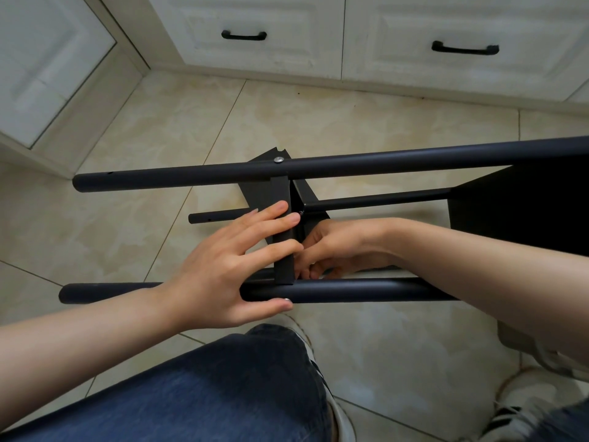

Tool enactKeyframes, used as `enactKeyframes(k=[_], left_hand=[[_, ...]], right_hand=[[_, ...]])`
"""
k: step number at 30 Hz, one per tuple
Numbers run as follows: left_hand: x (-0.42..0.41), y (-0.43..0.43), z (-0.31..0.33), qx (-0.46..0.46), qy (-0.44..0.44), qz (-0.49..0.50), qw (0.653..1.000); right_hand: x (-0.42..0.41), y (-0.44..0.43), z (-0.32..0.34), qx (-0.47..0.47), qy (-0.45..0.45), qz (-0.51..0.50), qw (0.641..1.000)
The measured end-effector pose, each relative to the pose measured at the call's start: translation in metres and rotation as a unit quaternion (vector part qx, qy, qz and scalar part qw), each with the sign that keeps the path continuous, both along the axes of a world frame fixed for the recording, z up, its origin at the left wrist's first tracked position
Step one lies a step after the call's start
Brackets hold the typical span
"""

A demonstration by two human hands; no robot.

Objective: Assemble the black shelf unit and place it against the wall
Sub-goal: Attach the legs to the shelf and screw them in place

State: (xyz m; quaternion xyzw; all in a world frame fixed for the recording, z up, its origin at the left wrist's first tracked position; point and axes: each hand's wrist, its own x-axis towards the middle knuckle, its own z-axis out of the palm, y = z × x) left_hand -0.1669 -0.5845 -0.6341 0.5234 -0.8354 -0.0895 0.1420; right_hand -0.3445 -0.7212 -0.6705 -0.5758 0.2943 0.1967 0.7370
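I'm partway through the build, I judge: the black shelf unit (318,231) lies on its side across the tiled floor (127,186) in front of the white cabinets (255,33), well short of standing against any wall. At the left, the free ends of the poles stick out bare, with empty screw holes showing, so more fixing is left there. My left hand (223,269) is spread wide, fingers flat on the edge of the middle shelf panel (283,247), thumb hooked under the near pole (318,290), steadying both. A silver screw (279,159) already pins that panel to the far pole (350,164). My right hand (334,250) is curled in behind the panel, fingertips pinched; on what, I cannot tell. Further right, another panel (526,212) already sits joined. Everything is matte black metal, round tubes and thin flat sheet.
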Motion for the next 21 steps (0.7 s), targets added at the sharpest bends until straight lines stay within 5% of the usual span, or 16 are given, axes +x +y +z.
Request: enactKeyframes(k=[17,21], left_hand=[[0.0014,0.0011,-0.0006,-0.002,-0.007,-0.006,1.000],[0.0022,0.0016,-0.0012,-0.004,-0.009,-0.006,1.000]], right_hand=[[0.0071,0.0039,0.0003,-0.036,0.027,0.013,0.999],[0.0040,-0.0001,0.0013,0.018,0.018,-0.001,1.000]])
